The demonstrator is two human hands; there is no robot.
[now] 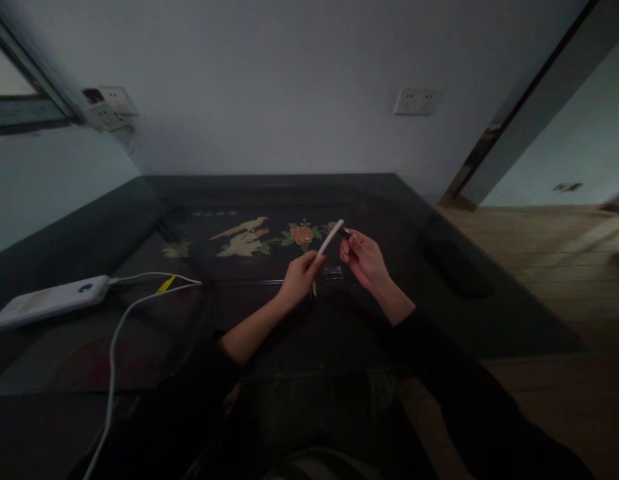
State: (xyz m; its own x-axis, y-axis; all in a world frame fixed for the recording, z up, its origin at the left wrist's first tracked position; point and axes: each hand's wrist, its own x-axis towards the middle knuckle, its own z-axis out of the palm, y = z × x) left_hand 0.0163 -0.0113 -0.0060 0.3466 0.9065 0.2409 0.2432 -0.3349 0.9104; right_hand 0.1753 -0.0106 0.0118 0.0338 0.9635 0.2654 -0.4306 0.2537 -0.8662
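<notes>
My left hand (pixel 302 279) is closed around a slim white stick-like object (pixel 332 239), which slants up and to the right out of the fist. Its lower end shows just below the fingers. Beside the upper tip, my right hand (pixel 363 259) pinches a small dark piece (pixel 346 233) between thumb and fingers. Whether that piece touches the white object I cannot tell. On the dark tabletop between the two hands lies a small clear box-like item (pixel 333 275); its contents are too dim to make out.
The glossy dark table (pixel 289 333) carries a bird-and-flower picture (pixel 242 240). At the left lies a white power bank (pixel 54 300) with a white cable (pixel 112 360) and yellow tag (pixel 166 285). A dark flat object (pixel 456 267) rests at the right. Wall sockets (pixel 418 102) are behind.
</notes>
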